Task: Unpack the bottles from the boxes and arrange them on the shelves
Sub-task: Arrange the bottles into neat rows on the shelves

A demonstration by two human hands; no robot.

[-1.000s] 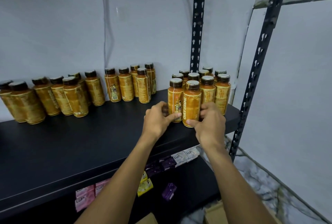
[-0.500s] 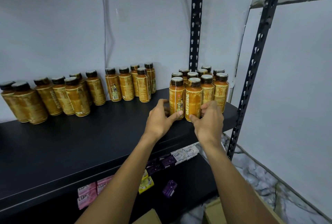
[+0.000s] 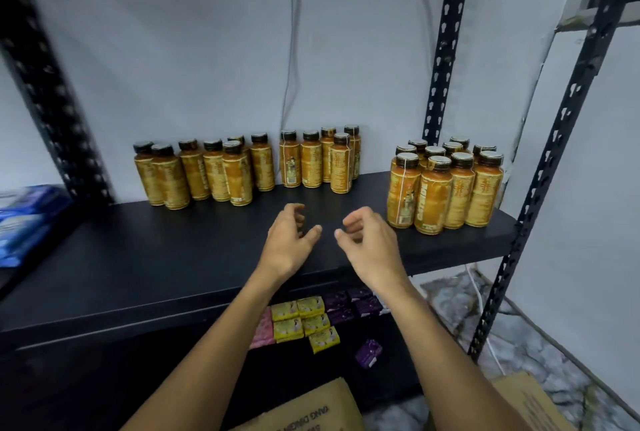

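Far left of the fingers, blue packs (image 3: 24, 219) lie at the end of the black shelf (image 3: 156, 268), beside a slanting black upright (image 3: 45, 84). Behind and left of the fingers the left group of bottles (image 3: 194, 174) stands near the wall. Straight behind them is the middle group (image 3: 318, 160), with dark board showing between it and the fingertips. The shelf's front edge runs under both wrists.

The left hand (image 3: 287, 243) and right hand (image 3: 370, 243) hover over the front half of the shelf, close together but not touching. Their fingers (image 3: 294, 214) are loosely curled and apart, and they grip nothing. Half a second ago both hands were against the two front bottles of the right group (image 3: 446, 185). Now they are drawn back and leftward, and that group stands free just right of the right hand's fingers, near the shelf's right end and front edge.

Every bottle stands upright, long axis vertical, cap up, labels mostly facing forward.

Right of that group rises the front post (image 3: 540, 167). Below the wrists, soap packets (image 3: 304, 320) lie on the lower shelf, and cardboard boxes (image 3: 311, 410) sit at the bottom.
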